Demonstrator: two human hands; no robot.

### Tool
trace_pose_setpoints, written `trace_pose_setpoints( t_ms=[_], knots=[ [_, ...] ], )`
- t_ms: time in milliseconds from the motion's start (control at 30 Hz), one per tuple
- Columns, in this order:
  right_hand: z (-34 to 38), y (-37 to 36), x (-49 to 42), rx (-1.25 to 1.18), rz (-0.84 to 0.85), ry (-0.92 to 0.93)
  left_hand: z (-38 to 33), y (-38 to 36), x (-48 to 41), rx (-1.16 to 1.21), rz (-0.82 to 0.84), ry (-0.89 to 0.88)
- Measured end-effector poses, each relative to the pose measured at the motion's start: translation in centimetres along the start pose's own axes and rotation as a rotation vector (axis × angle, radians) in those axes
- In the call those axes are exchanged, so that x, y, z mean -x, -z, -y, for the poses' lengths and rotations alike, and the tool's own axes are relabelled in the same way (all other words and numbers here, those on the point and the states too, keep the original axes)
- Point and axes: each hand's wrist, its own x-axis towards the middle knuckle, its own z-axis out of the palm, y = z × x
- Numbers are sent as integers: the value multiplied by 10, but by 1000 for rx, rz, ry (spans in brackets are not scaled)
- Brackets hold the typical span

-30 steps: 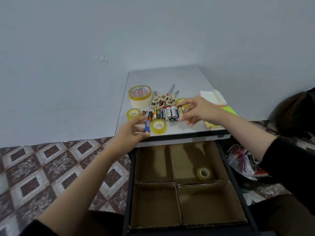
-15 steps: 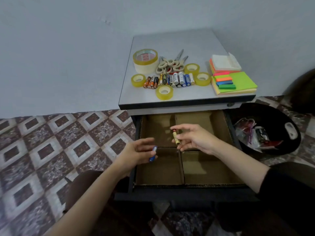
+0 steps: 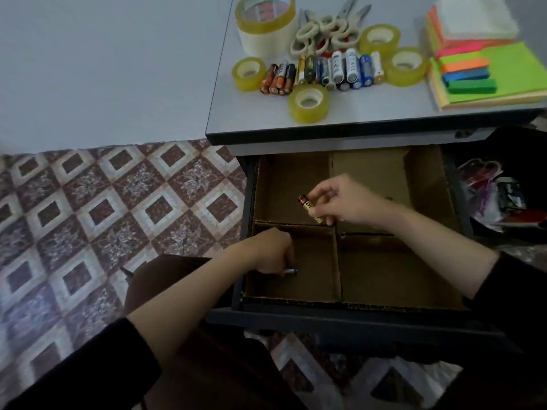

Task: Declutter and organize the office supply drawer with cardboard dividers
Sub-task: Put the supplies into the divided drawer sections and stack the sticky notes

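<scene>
Below the desk edge, a dark drawer (image 3: 349, 319) lined with brown corrugated cardboard dividers (image 3: 337, 261) is seen pulled open, split into four box-shaped compartments.

On the smooth grey desktop (image 3: 340, 125), a large tape roll (image 3: 266, 23), glossy yellow small tape rolls (image 3: 309, 102), a row of cylindrical batteries (image 3: 322, 72), scissors (image 3: 325, 28) and neon sticky notes (image 3: 485, 69) are laid out. A gold-and-black battery (image 3: 309, 209) is pinched by the closed fingers of the right hand (image 3: 349, 202) above the far compartments. A blue-tipped battery (image 3: 290, 271) is gripped in the curled left hand (image 3: 270, 253) low inside the near-left compartment.
</scene>
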Motion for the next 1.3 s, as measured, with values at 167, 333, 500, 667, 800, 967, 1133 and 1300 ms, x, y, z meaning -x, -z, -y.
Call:
trace_pose_setpoints(
  t_ms=[167,333,500,667,800,967,1133,1300],
  knots=[
    [-6,0,-7,-10,63,-7,3,-10,-15,-215,91,32],
    [-9,2,-10,-42,92,13,6,-15,-25,-271,135,23],
    [-10,2,-11,-72,99,17,5,-17,-24,-319,143,16],
    [-10,3,-9,-84,100,8,-1,-16,-20,-409,142,26],
    [-10,5,-7,-203,92,-10,-4,-9,-6,-306,128,21],
    [-6,8,6,-186,222,2,6,24,40,171,4,-43],
    [7,-13,19,20,477,-95,36,28,62,335,-604,15],
    [9,-68,7,436,508,-221,45,-6,28,260,-933,8]
  ],
)
